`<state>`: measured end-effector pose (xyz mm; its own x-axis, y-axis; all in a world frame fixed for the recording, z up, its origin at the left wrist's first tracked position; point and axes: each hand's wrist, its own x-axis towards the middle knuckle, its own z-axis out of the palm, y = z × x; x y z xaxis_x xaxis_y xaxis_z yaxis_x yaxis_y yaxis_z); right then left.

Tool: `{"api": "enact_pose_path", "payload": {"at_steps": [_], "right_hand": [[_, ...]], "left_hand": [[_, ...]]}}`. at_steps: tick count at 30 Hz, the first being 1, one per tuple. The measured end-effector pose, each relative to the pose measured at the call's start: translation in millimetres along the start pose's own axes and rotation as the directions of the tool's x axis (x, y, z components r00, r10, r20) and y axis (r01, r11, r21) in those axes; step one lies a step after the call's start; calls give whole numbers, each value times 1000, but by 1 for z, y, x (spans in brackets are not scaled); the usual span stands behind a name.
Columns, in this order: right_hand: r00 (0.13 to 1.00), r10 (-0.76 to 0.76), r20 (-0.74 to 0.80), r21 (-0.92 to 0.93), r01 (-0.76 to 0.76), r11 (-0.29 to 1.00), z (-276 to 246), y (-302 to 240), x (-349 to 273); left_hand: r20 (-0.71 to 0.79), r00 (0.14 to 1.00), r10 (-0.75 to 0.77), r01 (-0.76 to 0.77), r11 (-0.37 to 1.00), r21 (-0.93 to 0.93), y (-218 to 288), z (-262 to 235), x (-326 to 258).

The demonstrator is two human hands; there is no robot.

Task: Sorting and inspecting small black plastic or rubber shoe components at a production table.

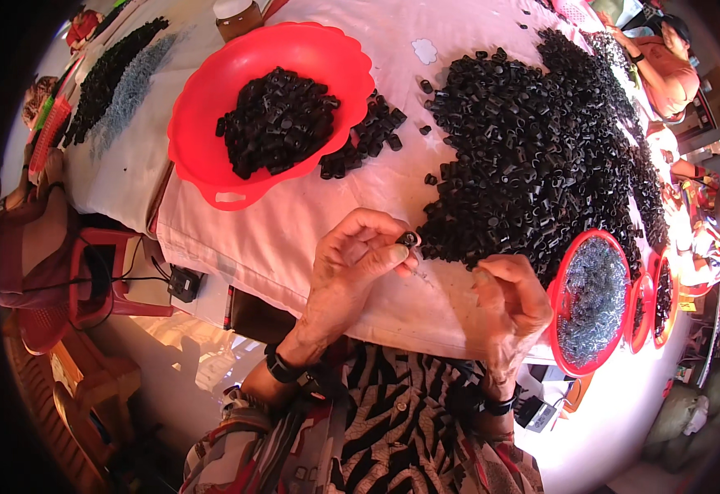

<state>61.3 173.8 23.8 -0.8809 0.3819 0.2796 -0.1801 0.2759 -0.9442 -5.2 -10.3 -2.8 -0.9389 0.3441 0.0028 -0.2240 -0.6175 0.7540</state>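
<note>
Black piece (409,239) is held; far yellow label (687,306) is illegible.

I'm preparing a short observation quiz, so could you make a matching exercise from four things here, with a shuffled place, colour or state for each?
1. Left hand
2. Right hand
3. Scalloped bowl
4. Jar

A. Beside the tray of bluish bits
B. Brown, with a white lid
C. Pinching a small black piece
D. Red, with a black heap inside

Pairs: 1-C, 2-A, 3-D, 4-B.
</note>
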Motion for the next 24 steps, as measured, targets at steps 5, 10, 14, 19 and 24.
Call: {"api": "enact_pose_path", "payload": {"at_steps": [5,10,14,19,24], "right_hand": [[983,10,184,-226,32,974,12,2,-5],[979,-26,201,-364,99,926,31,-4,-4],[964,-161,212,-539,253,804,42,5,-2],[930,-225,292,-557,357,750,42,8,-4],[905,-312,290,-553,425,717,44,7,0]], "left_hand": [[-37,999,-2,3,1000,22,-1,-2,0],[-25,1000,5,-5,1000,-4,0,-2,0],[-14,1000,2,-2,1000,-14,-1,-1,-1],[-22,1000,-6,6,1000,11,-1,-1,-1],[5,1000,9,-10,1000,20,-1,-2,0]]}}
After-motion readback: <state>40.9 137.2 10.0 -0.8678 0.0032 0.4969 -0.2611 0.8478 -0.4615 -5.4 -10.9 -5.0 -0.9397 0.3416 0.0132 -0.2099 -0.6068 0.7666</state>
